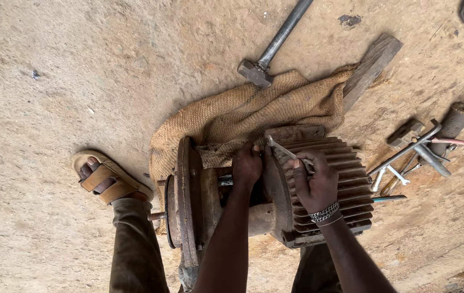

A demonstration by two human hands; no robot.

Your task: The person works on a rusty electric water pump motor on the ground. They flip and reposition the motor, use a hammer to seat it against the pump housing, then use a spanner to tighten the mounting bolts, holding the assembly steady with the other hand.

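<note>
A rusty finned electric motor with a round end flange lies on its side on the dirt, partly on a burlap sack. My left hand reaches into the gap between flange and motor body, fingers curled against a part I cannot make out. My right hand, with a chain bracelet at the wrist, rests on the cooling fins and grips a metal wrench whose open end points up-left at the motor's top edge.
A sledgehammer lies beyond the sack, a wooden plank beside it. To the right sits a pile of wrenches and tools and a short cylinder. My sandalled foot stands left of the flange.
</note>
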